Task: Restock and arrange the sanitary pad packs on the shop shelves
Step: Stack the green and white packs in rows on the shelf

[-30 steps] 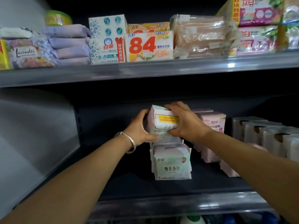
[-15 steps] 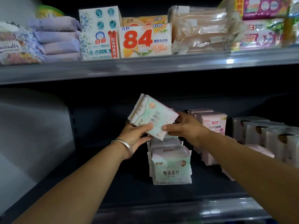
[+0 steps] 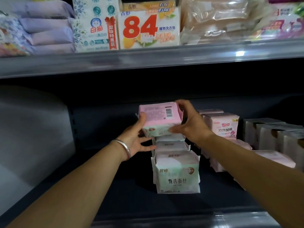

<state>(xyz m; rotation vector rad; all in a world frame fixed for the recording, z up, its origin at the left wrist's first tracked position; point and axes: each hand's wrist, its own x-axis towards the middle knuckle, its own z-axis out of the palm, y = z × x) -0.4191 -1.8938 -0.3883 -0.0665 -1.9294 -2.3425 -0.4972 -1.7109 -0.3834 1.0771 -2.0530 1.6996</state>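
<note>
Head view: both hands are up at the dark lower shelf (image 3: pixel 115 203), holding one pad pack (image 3: pixel 160 118) above the back of a row of green-and-white pad packs (image 3: pixel 176 171). The held pack shows its pink barcode face upward. Left hand (image 3: pixel 137 137), silver bangle (image 3: pixel 124 148) on the wrist, has its thumb curled up the pack's left edge, fingers spread underneath. Right hand (image 3: pixel 191 125) grips the right end, fingers curled over the top. Pink packs (image 3: pixel 222 125) stand just right. Soap packs (image 3: pixel 148 28) line the upper shelf (image 3: pixel 148 63).
</note>
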